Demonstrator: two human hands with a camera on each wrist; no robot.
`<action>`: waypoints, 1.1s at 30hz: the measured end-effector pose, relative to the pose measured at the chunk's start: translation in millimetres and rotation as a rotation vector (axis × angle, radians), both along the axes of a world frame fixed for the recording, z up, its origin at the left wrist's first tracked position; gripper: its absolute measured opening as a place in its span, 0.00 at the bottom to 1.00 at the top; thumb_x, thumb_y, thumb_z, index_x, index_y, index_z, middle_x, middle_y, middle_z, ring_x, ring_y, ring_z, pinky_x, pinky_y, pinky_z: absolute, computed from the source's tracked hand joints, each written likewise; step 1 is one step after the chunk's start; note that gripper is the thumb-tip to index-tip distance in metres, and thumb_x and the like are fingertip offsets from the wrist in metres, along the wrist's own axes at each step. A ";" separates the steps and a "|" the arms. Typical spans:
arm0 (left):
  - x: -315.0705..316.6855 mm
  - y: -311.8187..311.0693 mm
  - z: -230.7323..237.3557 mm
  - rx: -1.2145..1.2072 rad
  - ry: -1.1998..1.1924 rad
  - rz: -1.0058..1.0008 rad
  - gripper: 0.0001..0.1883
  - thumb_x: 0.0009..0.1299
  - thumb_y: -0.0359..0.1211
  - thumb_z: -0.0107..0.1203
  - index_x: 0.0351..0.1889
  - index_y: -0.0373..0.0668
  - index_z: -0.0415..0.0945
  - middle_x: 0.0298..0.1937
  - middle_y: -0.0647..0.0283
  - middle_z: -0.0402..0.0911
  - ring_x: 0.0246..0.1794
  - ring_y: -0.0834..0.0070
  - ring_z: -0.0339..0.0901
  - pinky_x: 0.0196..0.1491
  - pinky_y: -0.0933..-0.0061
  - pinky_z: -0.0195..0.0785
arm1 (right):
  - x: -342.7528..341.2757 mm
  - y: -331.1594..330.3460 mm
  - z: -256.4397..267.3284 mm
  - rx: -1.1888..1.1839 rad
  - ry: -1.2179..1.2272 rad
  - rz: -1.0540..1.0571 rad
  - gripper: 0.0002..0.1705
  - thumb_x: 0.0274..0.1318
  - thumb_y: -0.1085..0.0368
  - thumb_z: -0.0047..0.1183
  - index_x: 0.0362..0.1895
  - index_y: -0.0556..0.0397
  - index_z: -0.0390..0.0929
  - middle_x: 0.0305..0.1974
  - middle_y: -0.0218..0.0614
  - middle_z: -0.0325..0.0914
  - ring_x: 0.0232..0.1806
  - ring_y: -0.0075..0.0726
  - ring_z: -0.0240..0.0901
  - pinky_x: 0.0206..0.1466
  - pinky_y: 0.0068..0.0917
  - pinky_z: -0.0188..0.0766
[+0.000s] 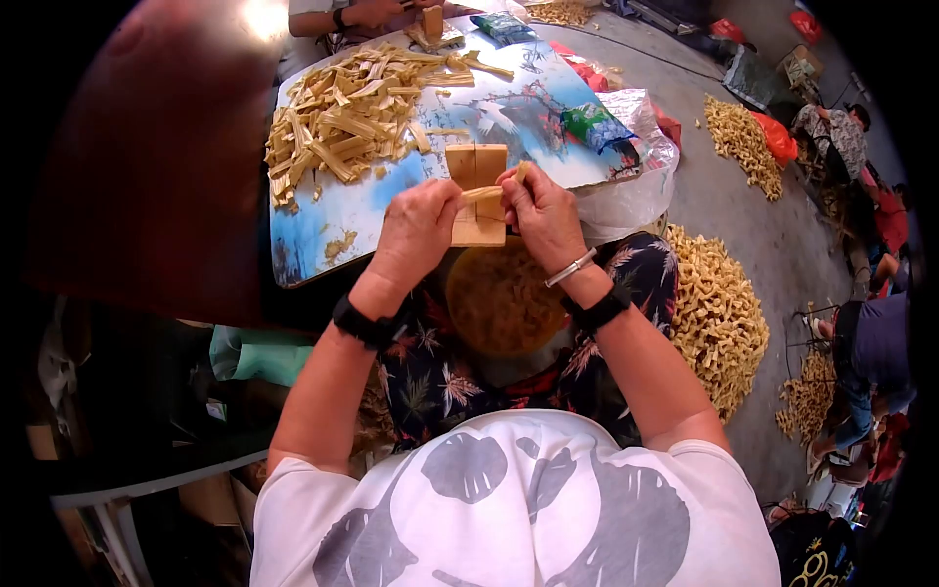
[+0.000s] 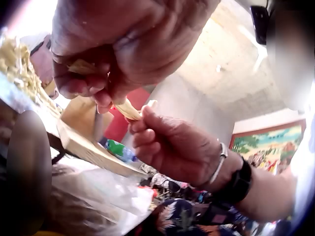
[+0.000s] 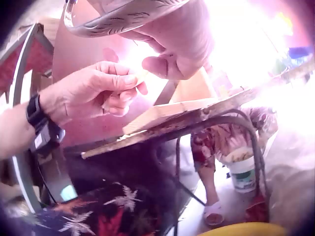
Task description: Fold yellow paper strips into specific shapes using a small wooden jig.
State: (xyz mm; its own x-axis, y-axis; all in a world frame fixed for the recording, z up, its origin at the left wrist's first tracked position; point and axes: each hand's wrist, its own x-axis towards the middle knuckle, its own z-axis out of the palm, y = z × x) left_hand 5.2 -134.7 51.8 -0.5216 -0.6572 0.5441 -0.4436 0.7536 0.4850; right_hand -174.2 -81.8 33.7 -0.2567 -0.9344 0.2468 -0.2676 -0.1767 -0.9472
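Note:
Both hands work a pale yellow strip [image 1: 481, 194] in front of me, over a small wooden stand [image 1: 476, 159] at the table's near edge. My left hand [image 1: 419, 227] pinches one end between thumb and curled fingers. The other end is pinched by my right hand [image 1: 546, 215], which wears a metal bangle. In the left wrist view a short stretch of the strip [image 2: 129, 110] shows between the two hands. Brightness washes out much of the right hand's grip in the right wrist view, where the left hand [image 3: 101, 91] shows thumb against fingers.
Loose yellow strips [image 1: 337, 117] are heaped on the painted table [image 1: 381, 220]. A basin [image 1: 509, 350] of pieces sits between my knees. Knotted pieces form a large pile [image 1: 719, 323] on the floor at right. A green packet [image 1: 595, 127] lies by a clear plastic bag [image 1: 641, 186]. Other people sit around.

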 end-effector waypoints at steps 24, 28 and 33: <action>1.3 20.9 -37.1 0.252 0.200 0.243 0.02 0.69 0.26 0.54 0.35 0.38 0.73 0.29 0.54 0.75 0.27 0.59 0.73 0.34 0.66 0.68 | -37.9 0.0 -36.3 0.212 -0.304 0.165 0.12 0.69 0.59 0.49 0.42 0.56 0.73 0.29 0.33 0.79 0.25 0.27 0.77 0.28 0.24 0.74; 13.5 42.0 -49.6 0.523 0.445 0.255 0.05 0.74 0.30 0.53 0.36 0.40 0.76 0.25 0.69 0.72 0.22 0.83 0.63 0.28 0.82 0.57 | -56.1 27.0 -38.7 0.335 -0.463 0.223 0.16 0.73 0.53 0.42 0.45 0.51 0.75 0.30 0.29 0.77 0.26 0.19 0.73 0.28 0.17 0.69; 18.1 80.2 -60.8 1.141 0.809 0.120 0.06 0.77 0.32 0.48 0.43 0.42 0.75 0.30 0.70 0.75 0.24 0.86 0.64 0.29 0.84 0.58 | -54.8 52.3 -47.7 0.449 -0.242 0.139 0.19 0.71 0.51 0.44 0.44 0.53 0.79 0.24 0.31 0.78 0.24 0.19 0.75 0.28 0.20 0.70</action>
State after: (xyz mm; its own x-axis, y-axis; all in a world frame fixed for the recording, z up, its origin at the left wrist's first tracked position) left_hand 23.4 -54.4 -9.1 -0.2346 -0.9526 -0.1938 0.2167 -0.2456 0.9448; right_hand -229.0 -29.5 -14.0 -0.1231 -0.9637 -0.2370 -0.0351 0.2429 -0.9694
